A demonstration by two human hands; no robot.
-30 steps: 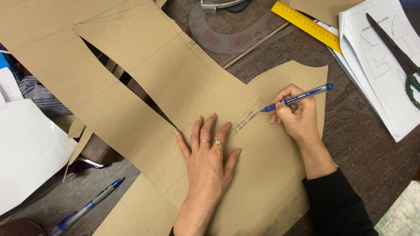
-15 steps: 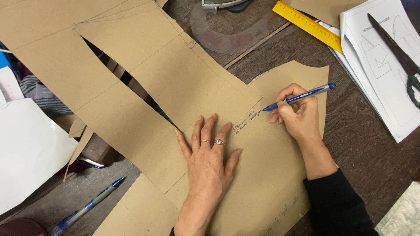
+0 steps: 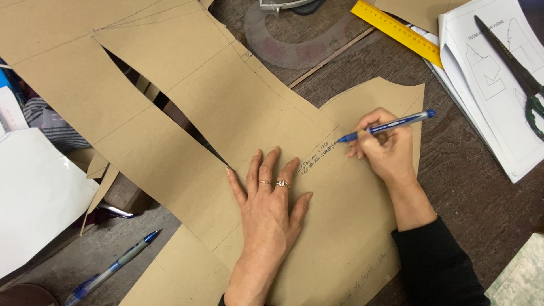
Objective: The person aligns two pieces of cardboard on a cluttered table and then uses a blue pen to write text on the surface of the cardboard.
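We're pressing our left hand (image 3: 269, 207) flat, fingers spread, on the brown paper pattern (image 3: 226, 113) lying across the table. Our right hand (image 3: 385, 147) is gripping a blue pen (image 3: 388, 125), tip touching the pattern beside small handwritten notes.

Left hand (image 3: 269, 209) wears two rings (both gold-toned); right arm's black sleeve (image 3: 436, 266).

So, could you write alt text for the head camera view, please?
The right hand writes with a blue pen on a brown paper pattern, while the left hand presses it flat on a dark wooden table.
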